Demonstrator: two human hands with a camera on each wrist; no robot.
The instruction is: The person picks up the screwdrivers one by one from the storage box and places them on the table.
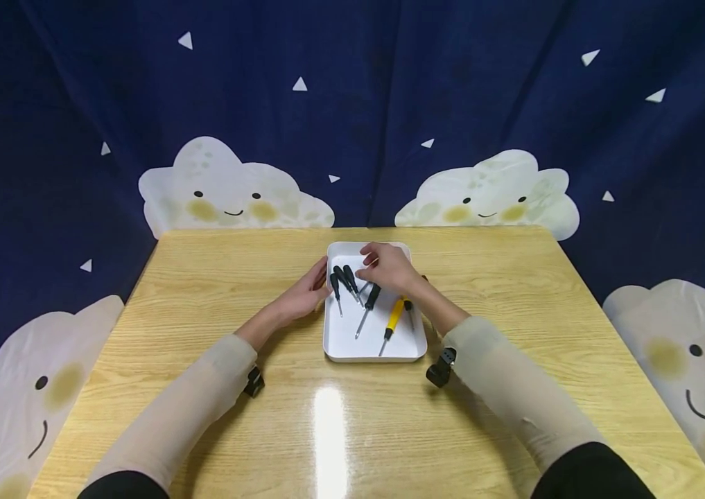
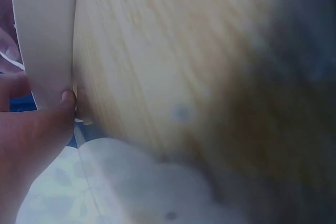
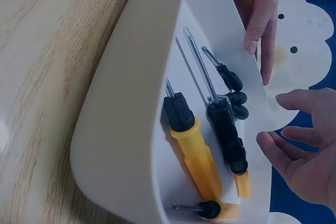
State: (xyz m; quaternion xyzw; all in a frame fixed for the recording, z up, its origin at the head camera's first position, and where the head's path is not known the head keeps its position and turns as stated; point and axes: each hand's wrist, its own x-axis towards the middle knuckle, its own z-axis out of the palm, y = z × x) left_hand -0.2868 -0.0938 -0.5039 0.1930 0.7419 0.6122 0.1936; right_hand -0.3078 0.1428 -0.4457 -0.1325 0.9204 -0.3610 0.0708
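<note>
A white tray (image 1: 342, 339) holds several screwdrivers. A yellow-handled screwdriver (image 1: 395, 315) lies toward its near right, beside a longer black-handled screwdriver (image 1: 373, 298). Smaller black screwdrivers (image 1: 342, 277) cluster at the tray's left side. Partly under my right forearm is another small screwdriver (image 3: 210, 209), with a black collar and yellow handle. My left hand (image 1: 302, 298) touches the outside of the tray's left wall, fingers extended along it. Above the tray's far right part hovers my right hand (image 1: 392, 269), its fingers apart and holding nothing, as the right wrist view shows.
The tray stands on a light wooden table (image 1: 215, 277), near its far edge. Behind it hangs a dark blue curtain (image 1: 364, 104) with white clouds and triangles. Each wrist carries a small black camera, such as the right wrist camera (image 1: 441, 367).
</note>
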